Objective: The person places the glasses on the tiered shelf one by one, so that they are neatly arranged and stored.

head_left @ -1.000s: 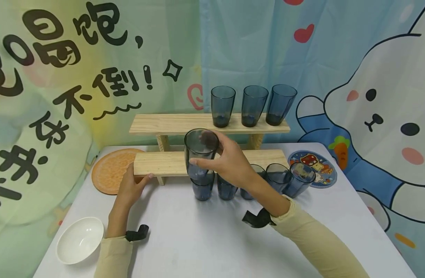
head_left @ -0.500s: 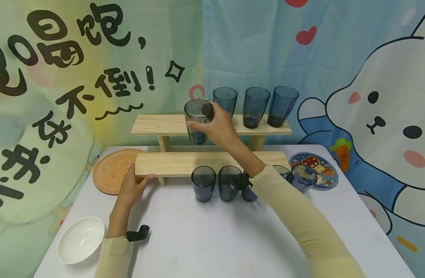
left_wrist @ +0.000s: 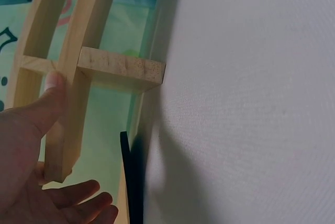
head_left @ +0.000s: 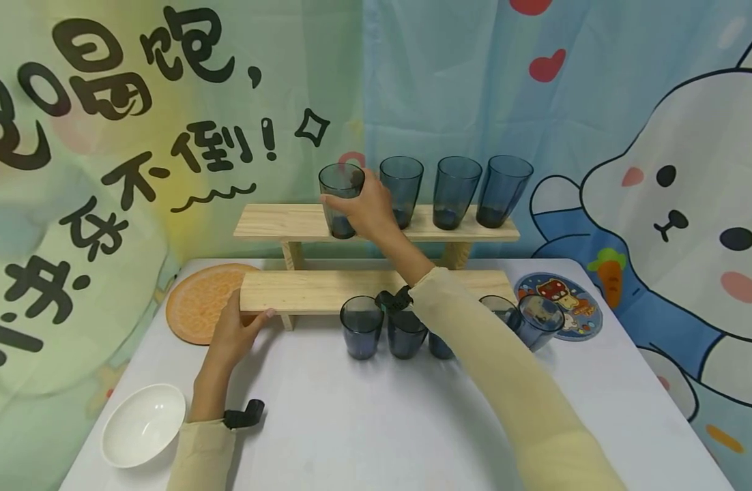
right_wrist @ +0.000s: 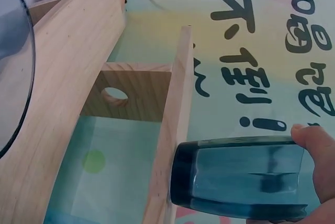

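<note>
My right hand (head_left: 371, 210) grips a blue-tinted drinking glass (head_left: 336, 179) near its rim. The glass is upright over the upper board (head_left: 271, 221) of a two-tier wooden shelf; in the right wrist view the base of this glass (right_wrist: 235, 179) meets the board. Three matching glasses, the nearest one (head_left: 402, 181) just right of my hand, stand in a row on that board. My left hand (head_left: 231, 334) holds the left end of the lower board (head_left: 314, 290), and its thumb (left_wrist: 54, 85) lies along the board in the left wrist view.
Several more glasses (head_left: 362, 331) stand on the white table (head_left: 351, 423) before the lower board, partly behind my right sleeve. An orange-slice mat (head_left: 192, 310) lies left, a round cartoon mat (head_left: 587, 317) right. A white bowl (head_left: 144, 426) sits front left. A printed curtain (head_left: 278, 68) hangs behind.
My right hand has lifted the glass from in front of the lower board up and back, then slightly left onto the upper board. The left hand has stayed at the board's end.
</note>
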The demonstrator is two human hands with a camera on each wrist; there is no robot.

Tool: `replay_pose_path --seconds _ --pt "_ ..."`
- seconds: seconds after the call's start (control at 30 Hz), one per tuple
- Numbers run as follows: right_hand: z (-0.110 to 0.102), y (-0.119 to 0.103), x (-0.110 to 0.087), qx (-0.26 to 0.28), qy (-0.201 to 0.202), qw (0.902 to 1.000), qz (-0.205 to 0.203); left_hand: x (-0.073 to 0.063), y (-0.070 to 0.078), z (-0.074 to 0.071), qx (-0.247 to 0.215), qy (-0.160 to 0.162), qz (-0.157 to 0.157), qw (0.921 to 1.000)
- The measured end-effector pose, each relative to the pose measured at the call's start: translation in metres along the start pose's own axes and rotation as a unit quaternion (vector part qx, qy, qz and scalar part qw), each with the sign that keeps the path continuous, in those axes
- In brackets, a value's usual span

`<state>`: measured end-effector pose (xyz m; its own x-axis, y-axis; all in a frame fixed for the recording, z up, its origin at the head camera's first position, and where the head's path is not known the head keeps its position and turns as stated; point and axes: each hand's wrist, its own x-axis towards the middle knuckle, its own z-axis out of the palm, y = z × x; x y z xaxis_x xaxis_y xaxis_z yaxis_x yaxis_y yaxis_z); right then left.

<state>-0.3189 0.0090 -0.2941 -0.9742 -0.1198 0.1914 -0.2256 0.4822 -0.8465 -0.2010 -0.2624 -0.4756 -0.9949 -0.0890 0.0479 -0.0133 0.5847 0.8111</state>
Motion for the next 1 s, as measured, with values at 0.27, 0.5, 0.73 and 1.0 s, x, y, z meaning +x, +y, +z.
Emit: replay_pose_path --seconds 0.27,0.5,0.73,1.0 --pt "0.010 -0.006 0.012 0.005 0.033 0.9992 0.023 0.001 0.001 0.001 0.002 0.004 0.003 1.0000" --pt "0.017 -0.004 0.016 0.027 0.061 0.9973 0.032 0.001 0.001 0.002 0.008 0.005 0.003 1.0000" --pt "0.019 -0.003 0.017 0.023 0.065 0.9968 0.041 0.002 -0.001 0.003 -0.001 0.004 0.001 1.0000" --pt "0.023 -0.003 0.016 0.017 0.059 0.9977 0.029 0.001 -0.002 0.001 -0.001 0.009 0.007 0.9999"
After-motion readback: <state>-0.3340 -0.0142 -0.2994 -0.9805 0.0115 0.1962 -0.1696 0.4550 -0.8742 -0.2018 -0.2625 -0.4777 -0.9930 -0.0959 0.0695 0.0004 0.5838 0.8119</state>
